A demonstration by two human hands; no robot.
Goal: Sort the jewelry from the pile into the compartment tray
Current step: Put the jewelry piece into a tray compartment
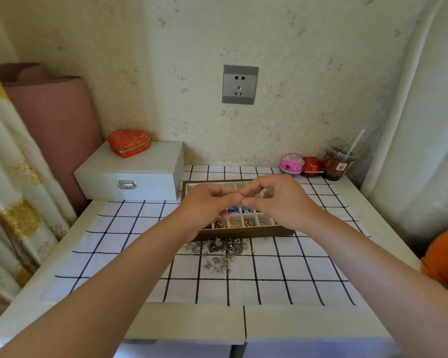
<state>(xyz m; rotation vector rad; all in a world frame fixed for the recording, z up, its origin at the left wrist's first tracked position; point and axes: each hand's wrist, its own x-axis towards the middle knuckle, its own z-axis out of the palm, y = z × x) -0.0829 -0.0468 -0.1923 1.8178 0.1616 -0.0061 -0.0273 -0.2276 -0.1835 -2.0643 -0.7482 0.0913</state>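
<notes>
A pile of silver jewelry lies on the checked cloth just in front of the compartment tray, a brown-walled tray with pale dividers. Its front cells hold gold pieces, and blue pieces sit in a middle row. Both my hands hover above the tray. My left hand and my right hand meet fingertip to fingertip, fingers curled as if pinching something tiny between them. What they pinch is too small to make out. The hands hide much of the tray.
A white jewelry box with a red heart-shaped case on top stands at the back left. A pink ball-shaped case, a red box and a lidded drink cup with straw stand at the back right. Curtains hang on both sides.
</notes>
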